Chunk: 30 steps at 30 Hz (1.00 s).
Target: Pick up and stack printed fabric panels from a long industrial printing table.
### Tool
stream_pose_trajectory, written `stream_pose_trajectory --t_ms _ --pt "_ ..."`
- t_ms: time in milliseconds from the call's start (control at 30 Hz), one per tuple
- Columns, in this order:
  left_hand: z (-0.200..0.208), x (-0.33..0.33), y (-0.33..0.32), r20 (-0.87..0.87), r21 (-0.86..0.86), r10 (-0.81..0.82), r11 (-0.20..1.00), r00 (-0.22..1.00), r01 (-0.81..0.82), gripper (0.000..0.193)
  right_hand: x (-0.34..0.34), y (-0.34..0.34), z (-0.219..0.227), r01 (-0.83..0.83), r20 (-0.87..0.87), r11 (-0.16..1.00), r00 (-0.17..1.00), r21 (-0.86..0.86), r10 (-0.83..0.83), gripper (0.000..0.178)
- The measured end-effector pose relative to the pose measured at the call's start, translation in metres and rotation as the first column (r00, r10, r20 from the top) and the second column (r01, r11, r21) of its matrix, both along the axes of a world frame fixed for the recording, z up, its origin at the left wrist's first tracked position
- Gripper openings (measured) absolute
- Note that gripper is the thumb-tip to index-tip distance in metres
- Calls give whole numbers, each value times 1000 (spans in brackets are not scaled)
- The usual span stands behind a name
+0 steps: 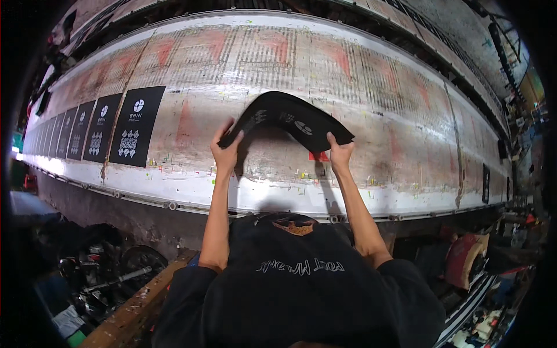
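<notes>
Above a long printing table [278,185], I hold a bent black printed sheet [272,110] between both hands. Its middle arches up and away from me, and its underside shows white print. My left hand [226,149] is closed on the left end, thumb on the near face. At the right end, my right hand [340,152] pinches the corner between thumb and fingers. Whether the sheet is one layer or several I cannot tell. Flat on the table to the left lies a black panel [138,124] with a white emblem and pattern.
More black panels [101,127] run in a row toward the far left. Two dark pieces, one a panel [486,182], lie at the far right. A metal rail with rollers [172,206] edges the table. A bicycle [133,269] and a wooden beam [136,304] are at lower left.
</notes>
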<state>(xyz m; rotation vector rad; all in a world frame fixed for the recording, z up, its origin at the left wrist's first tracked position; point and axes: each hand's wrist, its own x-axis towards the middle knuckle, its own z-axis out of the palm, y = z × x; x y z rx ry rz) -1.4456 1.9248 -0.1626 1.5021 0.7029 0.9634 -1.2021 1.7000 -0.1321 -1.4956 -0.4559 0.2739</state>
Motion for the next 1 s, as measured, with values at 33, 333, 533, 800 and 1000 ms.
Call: stream_pose_trajectory --t_ms 33,333,533,800,1000 --pt "4 -2 5 -151 -83 -110 992 982 98 79 -4 -1 1 49 -114 991 991 -127 -63 39" --pt "51 15 -17 148 -36 98 995 984 -94 36 -3 -3 13 132 39 990 990 52 -134 36" --pt "49 13 -12 -28 0 100 995 995 -100 30 -7 -3 15 149 7 989 989 7 -150 30" --pt "56 15 -17 31 -59 55 997 998 -53 30 -18 -7 11 211 -179 976 963 45 -200 21" --pt "68 23 -23 124 -48 55 998 991 -49 25 -17 -16 9 199 -80 979 977 44 -195 21"
